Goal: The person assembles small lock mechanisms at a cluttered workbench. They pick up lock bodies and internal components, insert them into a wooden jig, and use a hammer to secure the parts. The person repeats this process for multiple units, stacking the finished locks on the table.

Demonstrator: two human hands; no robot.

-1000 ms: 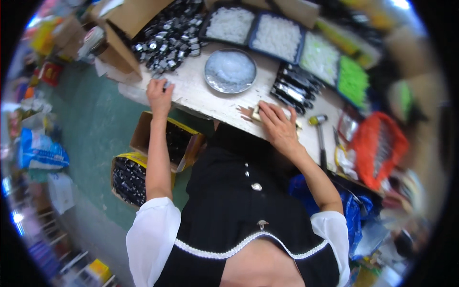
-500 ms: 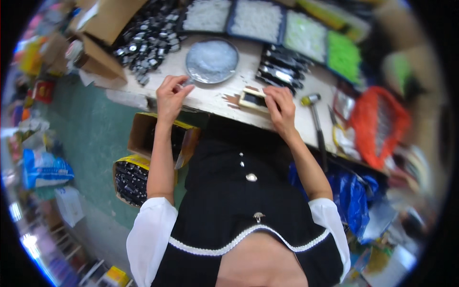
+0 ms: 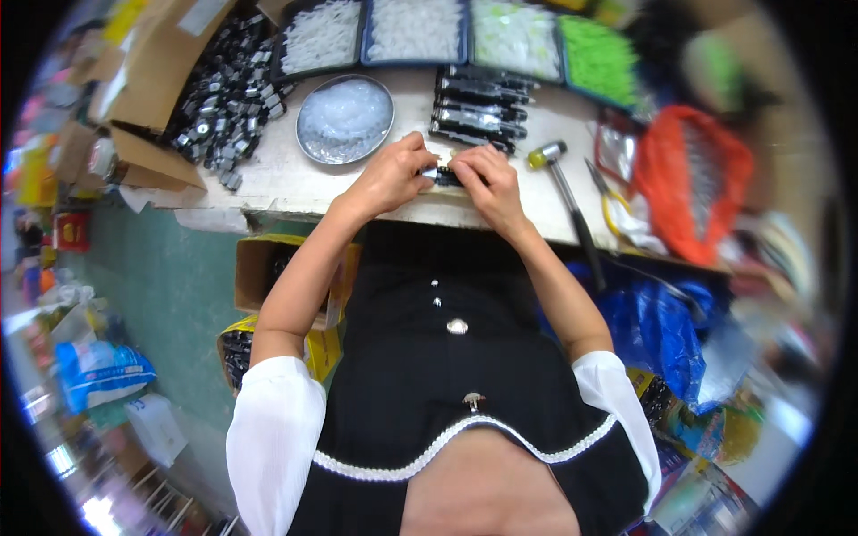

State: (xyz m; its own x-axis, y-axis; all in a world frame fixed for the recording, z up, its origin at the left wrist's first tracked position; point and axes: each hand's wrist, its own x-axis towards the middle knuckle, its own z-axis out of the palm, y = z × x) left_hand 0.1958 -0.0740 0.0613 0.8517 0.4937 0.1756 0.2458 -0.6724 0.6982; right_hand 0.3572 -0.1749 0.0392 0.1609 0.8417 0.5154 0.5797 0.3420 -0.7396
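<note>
My left hand (image 3: 393, 179) is closed at the near edge of the worktable, its fingertips pinching the left end of a small black part with a silvery end (image 3: 442, 176). From the other side my right hand (image 3: 492, 186) bends its fingers over the right end of that part. Fingers cover most of it, so its exact kind does not show. The cream holder seen earlier is hidden under my hands. Just beyond my hands lie several black pieces (image 3: 478, 116) in a stack. A round metal dish (image 3: 382, 143) holding small clear bits stands beyond my left hand.
Right of my hands lies a hammer (image 3: 572, 201), beside yellow-handled scissors (image 3: 615, 198) and a red plastic bag (image 3: 657, 183). Trays of white pieces (image 3: 416, 31) and green pieces (image 3: 601, 61) line the back. Metal-and-black parts (image 3: 228, 98) are heaped beside a cardboard box (image 3: 170, 67).
My left hand has moved right, from beside the dish to meet my right hand at the small black part. The whole view has shifted slightly.
</note>
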